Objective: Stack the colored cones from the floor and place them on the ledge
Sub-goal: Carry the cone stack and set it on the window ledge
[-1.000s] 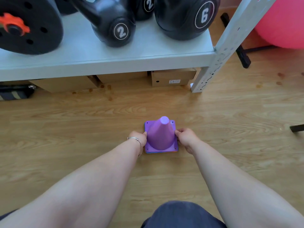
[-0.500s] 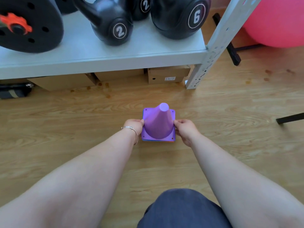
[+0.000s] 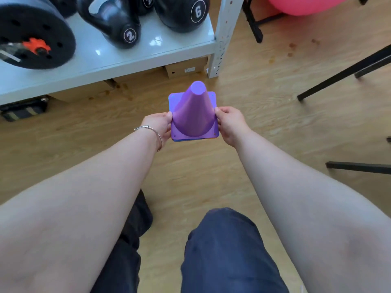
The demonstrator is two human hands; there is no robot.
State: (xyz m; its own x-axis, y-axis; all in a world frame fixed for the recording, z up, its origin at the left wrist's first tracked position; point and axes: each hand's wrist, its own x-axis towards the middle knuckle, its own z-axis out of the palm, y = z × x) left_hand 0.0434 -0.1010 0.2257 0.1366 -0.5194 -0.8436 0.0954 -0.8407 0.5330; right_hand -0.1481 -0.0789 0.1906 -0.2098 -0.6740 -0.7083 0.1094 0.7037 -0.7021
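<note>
Head view looks down along our two bare forearms to the cone stack (image 3: 193, 115), which we hold in the air above the wooden floor (image 3: 275, 115), between our knees and the shelf. Our left hand (image 3: 157, 125) pinches the left edge of the stack's square base, thumb on top beside the cone wall, fingers hidden beneath. Our right hand (image 3: 229, 121) pinches the right edge in the same way, thumb on top. A purple cone is uppermost, its blunt tip tilted away from us toward the shelf; under its base we see thin slivers of blue and orange edges, so other cones sit nested below, though we cannot tell how many. A thin silver bracelet (image 3: 151, 132) circles our left wrist.

Ahead and to the left stands the grey ledge (image 3: 135, 60), a low metal shelf with a white perforated post at its right corner. On it rest a black kettlebell marked 2 (image 3: 114, 24), another kettlebell marked 6 (image 3: 182, 13) and a black weight plate (image 3: 36, 37) with an orange collar. A cardboard box (image 3: 186, 68) lies on the floor beneath the shelf. A pink exercise ball (image 3: 306, 5) shows at the top right.
</note>
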